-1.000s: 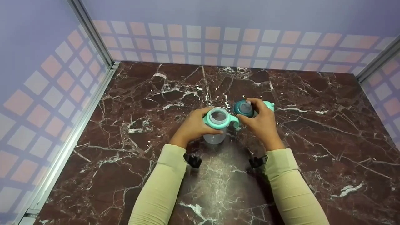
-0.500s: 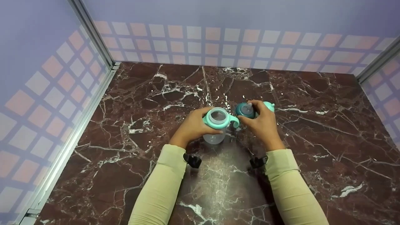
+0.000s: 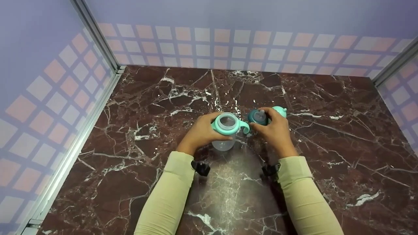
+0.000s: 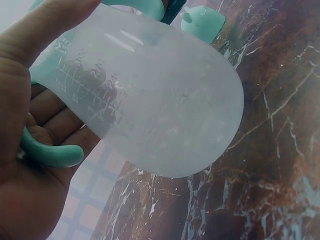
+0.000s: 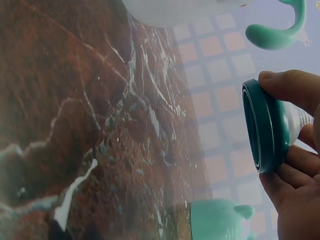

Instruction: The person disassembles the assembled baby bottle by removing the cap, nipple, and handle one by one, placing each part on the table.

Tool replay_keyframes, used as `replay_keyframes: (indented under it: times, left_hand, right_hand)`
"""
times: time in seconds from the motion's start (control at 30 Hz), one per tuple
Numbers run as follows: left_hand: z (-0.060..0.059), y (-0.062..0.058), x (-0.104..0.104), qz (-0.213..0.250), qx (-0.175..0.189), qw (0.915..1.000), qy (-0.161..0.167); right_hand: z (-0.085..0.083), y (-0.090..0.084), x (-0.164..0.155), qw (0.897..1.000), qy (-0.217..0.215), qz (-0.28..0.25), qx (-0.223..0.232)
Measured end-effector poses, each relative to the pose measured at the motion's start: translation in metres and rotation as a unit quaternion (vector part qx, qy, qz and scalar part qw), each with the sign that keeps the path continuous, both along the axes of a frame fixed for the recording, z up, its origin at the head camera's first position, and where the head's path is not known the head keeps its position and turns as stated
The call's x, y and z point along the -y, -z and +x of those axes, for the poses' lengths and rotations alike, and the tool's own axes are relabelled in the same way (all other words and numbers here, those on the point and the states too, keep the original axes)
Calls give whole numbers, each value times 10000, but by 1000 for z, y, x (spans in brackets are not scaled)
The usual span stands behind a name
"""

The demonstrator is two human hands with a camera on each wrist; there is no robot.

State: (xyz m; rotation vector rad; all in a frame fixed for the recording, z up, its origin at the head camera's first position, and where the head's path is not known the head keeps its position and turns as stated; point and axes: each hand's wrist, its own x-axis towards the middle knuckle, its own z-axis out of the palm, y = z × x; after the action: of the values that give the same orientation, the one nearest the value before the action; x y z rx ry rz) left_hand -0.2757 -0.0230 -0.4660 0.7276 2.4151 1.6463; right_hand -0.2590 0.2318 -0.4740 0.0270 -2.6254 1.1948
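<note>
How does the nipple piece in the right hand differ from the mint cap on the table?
The nipple piece is dark teal around its base; the cap is pale mint. The right hand holds the nipple piece; the cap rests on the table. The nipple piece is partly see-through; the cap looks opaque. Both are off the bottle.

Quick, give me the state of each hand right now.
Left hand: holding the uncapped baby bottle.
Right hand: holding the teal collar with its clear nipple.
</note>
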Motion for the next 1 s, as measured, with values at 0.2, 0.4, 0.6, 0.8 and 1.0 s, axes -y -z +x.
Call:
replay_keyframes:
  times: [0.2, 0.4, 0.6, 0.8, 1.0]
  left_hand:
    - [1, 0, 1, -18, -62, 10000, 35]
    - [1, -1, 0, -42, -99, 9999, -18]
    - [0, 0, 0, -91, -57, 9999, -64]
    - [0, 1, 0, -71, 69, 9999, -83]
    - [1, 0, 1, -94, 115, 9999, -77]
  right_hand:
    - [-1, 2, -3, 9999, 71, 5, 142]
    - [-2, 4, -5, 9994, 137, 74, 309]
    - [-4, 7, -7, 9986, 176, 140, 482]
    - [-5, 9, -7, 9976, 173, 240, 620]
    - [-6, 12, -8, 9972, 175, 337, 644]
